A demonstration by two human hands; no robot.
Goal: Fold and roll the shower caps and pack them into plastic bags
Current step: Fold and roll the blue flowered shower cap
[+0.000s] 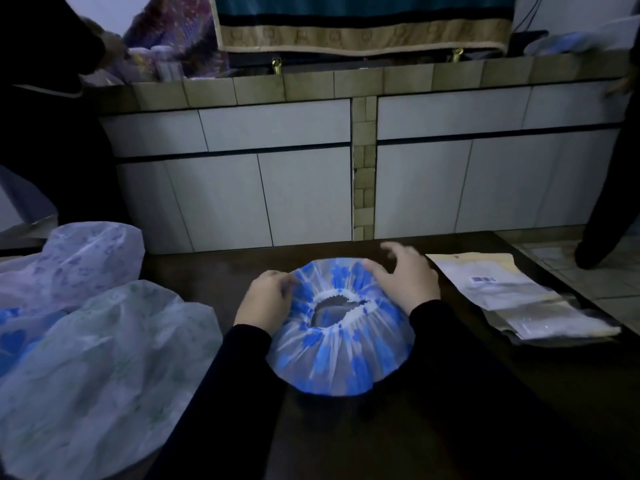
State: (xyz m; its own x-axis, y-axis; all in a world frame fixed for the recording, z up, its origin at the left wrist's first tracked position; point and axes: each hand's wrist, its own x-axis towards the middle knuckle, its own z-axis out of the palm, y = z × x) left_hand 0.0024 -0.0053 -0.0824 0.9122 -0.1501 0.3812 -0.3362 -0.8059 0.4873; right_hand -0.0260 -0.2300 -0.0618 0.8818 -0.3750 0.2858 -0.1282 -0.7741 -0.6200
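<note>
A clear shower cap with blue flower prints (pixel 341 362) lies open side up on the dark table (pixel 485 393), its white elastic ring in the middle. My left hand (pixel 265 301) pinches the cap's left edge. My right hand (pixel 403 277) rests flat on its far right edge, fingers spread. A pile of flat plastic bags (pixel 519 299) with a barcode label lies at the right of the cap.
Several more shower caps are heaped at the left: a green-patterned one (pixel 104 368), a pale purple one (pixel 86 258), a blue one (pixel 14 337). A tiled counter with white cabinet doors (pixel 277 188) stands behind the table. Other people stand at the far left (pixel 41 98) and far right (pixel 616 168).
</note>
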